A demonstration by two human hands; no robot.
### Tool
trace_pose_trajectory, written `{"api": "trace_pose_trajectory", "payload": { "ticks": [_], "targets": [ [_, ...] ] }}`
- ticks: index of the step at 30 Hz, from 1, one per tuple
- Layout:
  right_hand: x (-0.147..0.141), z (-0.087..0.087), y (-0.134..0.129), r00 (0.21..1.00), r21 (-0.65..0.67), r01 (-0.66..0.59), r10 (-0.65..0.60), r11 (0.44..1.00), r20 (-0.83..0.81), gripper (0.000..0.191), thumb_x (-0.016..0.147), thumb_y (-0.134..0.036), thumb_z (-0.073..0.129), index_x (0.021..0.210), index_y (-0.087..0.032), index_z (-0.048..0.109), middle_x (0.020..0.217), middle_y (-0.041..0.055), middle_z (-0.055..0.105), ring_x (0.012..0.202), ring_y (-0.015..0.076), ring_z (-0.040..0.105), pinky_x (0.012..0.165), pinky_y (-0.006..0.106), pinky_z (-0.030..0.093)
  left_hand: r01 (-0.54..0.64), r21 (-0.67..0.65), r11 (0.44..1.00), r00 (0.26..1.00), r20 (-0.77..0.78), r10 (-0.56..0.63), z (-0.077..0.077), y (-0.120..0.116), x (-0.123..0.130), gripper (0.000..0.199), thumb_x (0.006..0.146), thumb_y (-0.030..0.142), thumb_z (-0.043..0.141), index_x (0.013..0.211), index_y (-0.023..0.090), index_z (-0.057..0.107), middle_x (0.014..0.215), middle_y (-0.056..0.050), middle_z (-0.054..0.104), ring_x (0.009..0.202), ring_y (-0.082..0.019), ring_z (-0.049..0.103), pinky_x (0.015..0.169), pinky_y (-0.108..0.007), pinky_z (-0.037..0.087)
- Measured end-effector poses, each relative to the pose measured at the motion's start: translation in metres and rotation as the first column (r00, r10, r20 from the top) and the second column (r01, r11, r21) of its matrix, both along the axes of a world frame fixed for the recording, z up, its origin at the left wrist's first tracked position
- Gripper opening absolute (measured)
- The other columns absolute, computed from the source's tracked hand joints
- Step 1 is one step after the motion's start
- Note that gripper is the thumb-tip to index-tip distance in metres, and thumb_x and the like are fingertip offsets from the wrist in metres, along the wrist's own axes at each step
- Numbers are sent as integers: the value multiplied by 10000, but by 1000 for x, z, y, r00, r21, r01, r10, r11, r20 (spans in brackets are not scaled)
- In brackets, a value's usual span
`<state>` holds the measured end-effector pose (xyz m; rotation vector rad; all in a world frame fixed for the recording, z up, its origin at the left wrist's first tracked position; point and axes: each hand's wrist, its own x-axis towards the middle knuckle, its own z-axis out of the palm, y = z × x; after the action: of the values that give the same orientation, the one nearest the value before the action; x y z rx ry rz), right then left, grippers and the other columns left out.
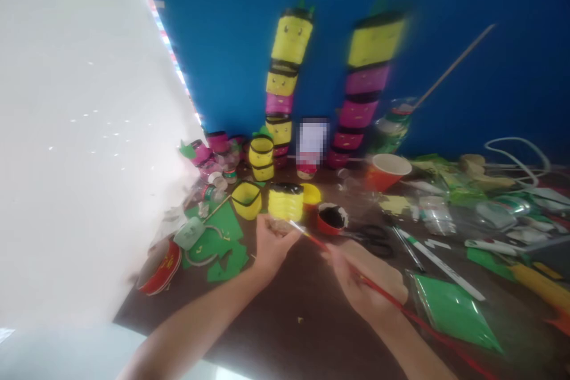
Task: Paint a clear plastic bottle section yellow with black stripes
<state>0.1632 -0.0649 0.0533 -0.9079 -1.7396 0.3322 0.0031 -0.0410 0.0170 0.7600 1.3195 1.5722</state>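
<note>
My left hand (274, 246) is closed on a small pale brown piece (281, 226), partly hidden by the fingers. From the right, my right hand (365, 279) grips a thin red stick tool (321, 244) with a white tip, which points at the piece and looks close to it. The far end of the tool trails as a red line toward the bottom right. Just beyond my hands stands a yellow ribbed cup (285, 202) with a black rim. A red cup with dark contents (332, 218) is right of it. Black scissors (371, 241) lie beside that cup.
Tall stacks of yellow and pink cups (281, 80) stand against the blue wall (222, 24). Green sheets (222, 228), a pale glue gun (189, 233) and a red container (159, 267) lie left. An orange cup (386, 172), pens and a green packet (456, 309) are right.
</note>
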Motion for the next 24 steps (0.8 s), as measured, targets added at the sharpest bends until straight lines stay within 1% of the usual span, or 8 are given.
{"api": "trace_pose_trajectory", "payload": {
  "ticks": [3, 5, 11, 15, 17, 20, 22, 24],
  "targets": [
    [2, 0, 2, 990, 198, 69, -92, 978, 109, 187, 773, -73, 629, 788, -250, 689, 646, -10, 725, 559, 163, 681, 582, 267, 551, 8, -22, 1000, 1000, 23, -7, 3, -1, 0, 480, 554, 208, 839, 819, 197, 439, 737, 34, 617, 678, -108, 623, 703, -253, 492],
    [4, 0, 3, 984, 238, 88, -122, 967, 132, 197, 761, -63, 637, 784, -254, 679, 649, -14, 722, 561, 163, 680, 577, 265, 550, 8, -40, 999, 999, 35, -7, 4, -1, 0, 467, 567, 232, 838, 839, 189, 461, 770, 8, 645, 709, -122, 640, 723, -265, 501],
    [-1, 4, 1, 988, 250, 73, -104, 966, 116, 205, 777, -71, 619, 825, -265, 665, 651, -26, 723, 523, 143, 665, 538, 248, 542, -10, -60, 998, 1000, 2, 10, 4, -1, 0, 456, 551, 214, 836, 793, 193, 450, 700, 35, 619, 653, -113, 621, 670, -249, 498],
    [2, 5, 1, 979, 234, 112, -148, 966, 140, 156, 809, -111, 601, 784, -254, 659, 640, -4, 721, 549, 158, 680, 572, 259, 549, -9, -59, 998, 1000, -10, 8, 4, -1, 0, 445, 565, 239, 834, 809, 192, 465, 744, 6, 650, 702, -134, 648, 694, -262, 511],
    [6, 5, 1, 978, 201, 126, -155, 972, 136, 154, 809, -117, 603, 791, -257, 664, 644, -13, 719, 551, 154, 679, 574, 259, 549, -19, -67, 998, 1000, -22, 17, 4, -1, 0, 441, 573, 244, 833, 821, 189, 472, 754, 1, 652, 714, -135, 649, 701, -262, 510],
    [5, 7, 0, 992, 150, 81, -94, 985, 86, 188, 800, -97, 607, 813, -273, 675, 653, -38, 714, 546, 137, 670, 569, 248, 547, -24, -79, 997, 999, -49, 20, 3, -1, -1, 433, 583, 229, 826, 821, 192, 466, 719, 29, 624, 666, -109, 622, 676, -244, 494],
    [0, 7, -1, 998, 166, 21, -31, 986, 55, 189, 799, -94, 616, 814, -269, 684, 646, -35, 712, 533, 135, 662, 551, 245, 539, -25, -77, 997, 998, -54, 21, 2, -1, -1, 440, 573, 214, 827, 804, 196, 452, 696, 48, 603, 636, -94, 600, 662, -234, 481],
    [-3, 7, -1, 998, 191, 3, -15, 982, 59, 171, 808, -105, 617, 798, -258, 694, 628, -22, 710, 520, 137, 654, 534, 246, 529, -24, -66, 998, 999, -47, 21, 2, -1, 0, 445, 565, 207, 825, 791, 198, 442, 686, 54, 593, 626, -91, 590, 658, -232, 473]
  ]
}}
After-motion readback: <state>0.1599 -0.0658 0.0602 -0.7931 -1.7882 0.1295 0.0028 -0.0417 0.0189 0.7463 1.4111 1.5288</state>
